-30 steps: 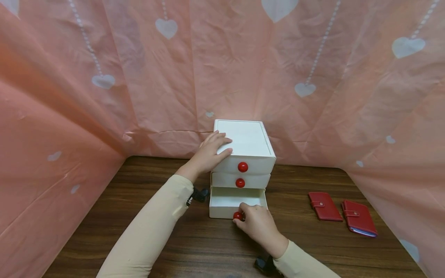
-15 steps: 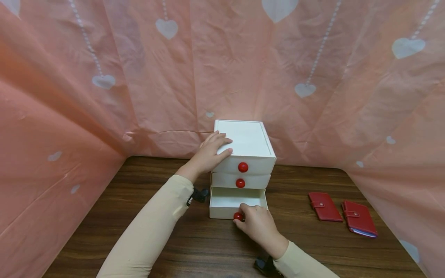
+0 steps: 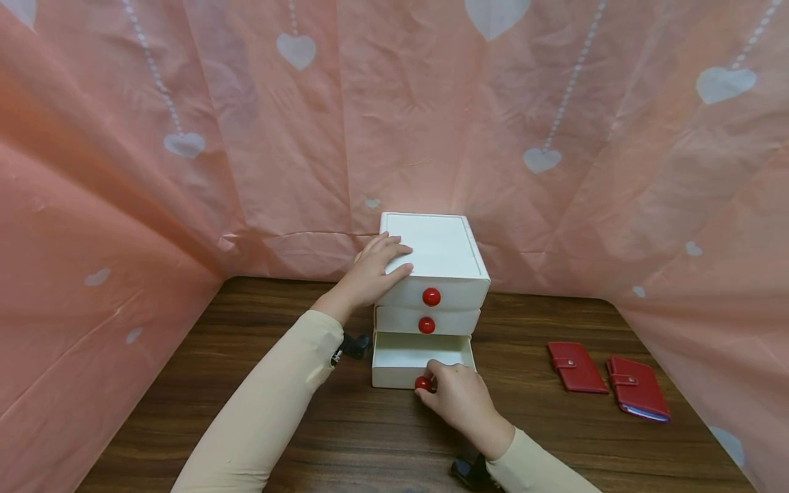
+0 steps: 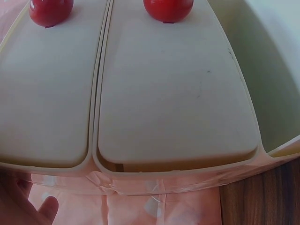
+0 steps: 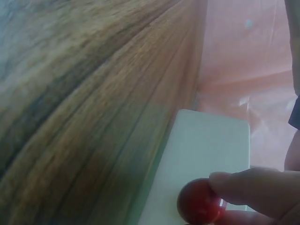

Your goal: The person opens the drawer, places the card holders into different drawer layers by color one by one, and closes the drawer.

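Three drawers face you: your left hand (image 3: 372,268) rests flat on the cabinet (image 3: 439,248) top, your right hand (image 3: 459,400) pinches the red knob (image 3: 422,383) of the bottom drawer (image 3: 422,359), pulled partly out. Two wallets (image 3: 607,383) lie right of it, not yet touched.

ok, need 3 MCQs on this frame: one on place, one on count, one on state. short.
1. Where do the red wallets lie?
A. in the drawer
B. on the table, right of the drawer unit
C. on top of the unit

2. How many red knobs show on the unit?
A. two
B. three
C. four

3. The bottom drawer is
A. pulled out
B. closed
C. removed

Answers: 1 B, both lie on the wood to the right; 2 B, one per drawer; 3 A, it juts forward, right hand pinching its knob.
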### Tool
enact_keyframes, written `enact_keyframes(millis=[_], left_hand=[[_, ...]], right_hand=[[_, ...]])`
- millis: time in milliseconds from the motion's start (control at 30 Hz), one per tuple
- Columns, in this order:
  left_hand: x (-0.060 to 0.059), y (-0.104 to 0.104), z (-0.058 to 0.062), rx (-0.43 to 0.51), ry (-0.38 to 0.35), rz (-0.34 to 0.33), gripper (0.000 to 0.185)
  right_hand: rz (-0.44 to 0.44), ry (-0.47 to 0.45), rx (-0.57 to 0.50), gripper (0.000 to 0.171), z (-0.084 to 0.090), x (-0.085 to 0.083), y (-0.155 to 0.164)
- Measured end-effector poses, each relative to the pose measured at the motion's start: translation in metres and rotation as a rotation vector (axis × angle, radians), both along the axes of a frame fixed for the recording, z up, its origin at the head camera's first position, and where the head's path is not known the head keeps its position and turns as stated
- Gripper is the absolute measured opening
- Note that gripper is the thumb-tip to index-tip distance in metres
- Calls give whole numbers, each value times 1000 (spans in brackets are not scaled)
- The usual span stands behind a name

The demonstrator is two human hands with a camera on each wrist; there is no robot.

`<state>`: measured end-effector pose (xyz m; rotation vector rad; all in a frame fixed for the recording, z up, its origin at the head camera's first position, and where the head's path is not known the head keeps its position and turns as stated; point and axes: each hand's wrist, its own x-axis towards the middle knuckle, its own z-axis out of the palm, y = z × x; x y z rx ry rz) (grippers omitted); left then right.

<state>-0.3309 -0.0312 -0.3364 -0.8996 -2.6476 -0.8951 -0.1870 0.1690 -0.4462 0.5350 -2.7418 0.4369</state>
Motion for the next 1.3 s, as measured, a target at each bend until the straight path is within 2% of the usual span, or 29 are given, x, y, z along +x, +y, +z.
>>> enact_keyframes(millis=[667,1000,1300], left_hand=[[0,-1,0,10,10,-5,46],[-1,-1,-1,3,18,-7,47],[1,-2,1,1,6,-9,47]], right_hand=[[-74,-137,-113,21,26,4,18],[-106,-117,-153,20,36,5,35],[-158,-110,-171,14,44,5,63]])
